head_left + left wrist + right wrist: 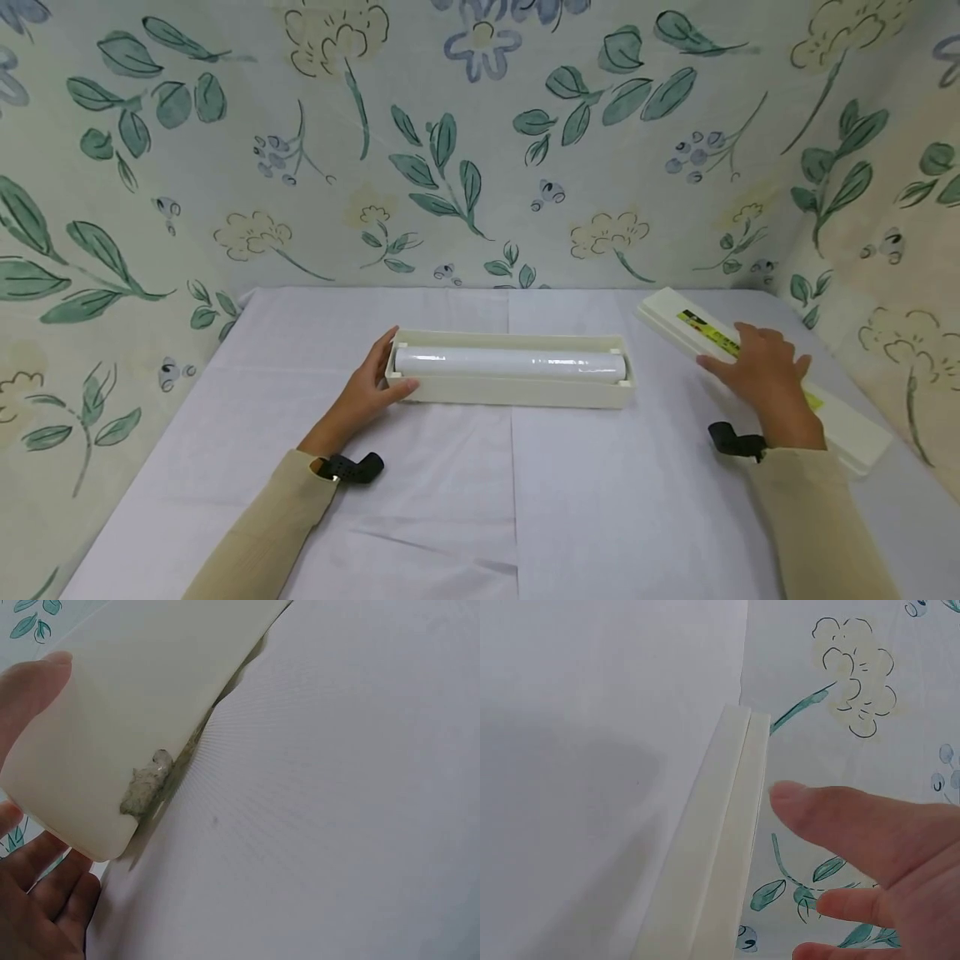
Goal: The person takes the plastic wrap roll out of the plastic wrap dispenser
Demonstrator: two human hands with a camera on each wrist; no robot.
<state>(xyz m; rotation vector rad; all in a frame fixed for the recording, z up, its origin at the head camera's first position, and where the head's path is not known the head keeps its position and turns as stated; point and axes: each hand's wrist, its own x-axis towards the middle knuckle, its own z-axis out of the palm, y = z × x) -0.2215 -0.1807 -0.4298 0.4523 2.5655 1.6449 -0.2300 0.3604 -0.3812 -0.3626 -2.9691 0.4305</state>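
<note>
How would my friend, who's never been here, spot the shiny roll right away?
Find the big white-covered table, then the long open cream box near its middle, held at one end by the left hand. Inside lies the roll: white, shiny and rounded, unlike the flat-sided cream lid with the yellow label, by the right hand.

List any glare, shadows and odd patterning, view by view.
Head: bright glints along the white roll; left wrist: fine fan-like lines spread over the white cloth; right wrist: soft shadows darken the cloth left of the pale lid.
</note>
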